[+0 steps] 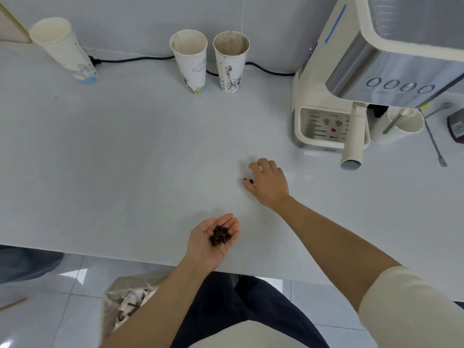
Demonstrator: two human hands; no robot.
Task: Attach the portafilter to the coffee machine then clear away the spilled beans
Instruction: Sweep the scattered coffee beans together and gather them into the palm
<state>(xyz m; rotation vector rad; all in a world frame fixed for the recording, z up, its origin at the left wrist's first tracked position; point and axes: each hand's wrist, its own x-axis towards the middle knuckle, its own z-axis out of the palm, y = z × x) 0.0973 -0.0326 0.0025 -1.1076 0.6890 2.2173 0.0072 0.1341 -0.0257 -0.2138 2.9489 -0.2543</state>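
The cream and steel coffee machine (391,71) stands at the right on the white counter (125,159). The portafilter's cream handle (354,141) sticks out toward me from under its head. My left hand (213,243) lies palm up near the counter's front edge, cupping several dark coffee beans (220,235). My right hand (270,183) rests further in, fingers curled over two loose beans (247,181) that lie on the counter at its fingertips.
Three paper cups (189,60) (230,61) (64,49) stand along the back wall, with a black cable behind them. A white cup (401,126) and a long spoon (435,144) sit right of the machine. A lined waste bin (130,300) stands on the floor below the counter edge.
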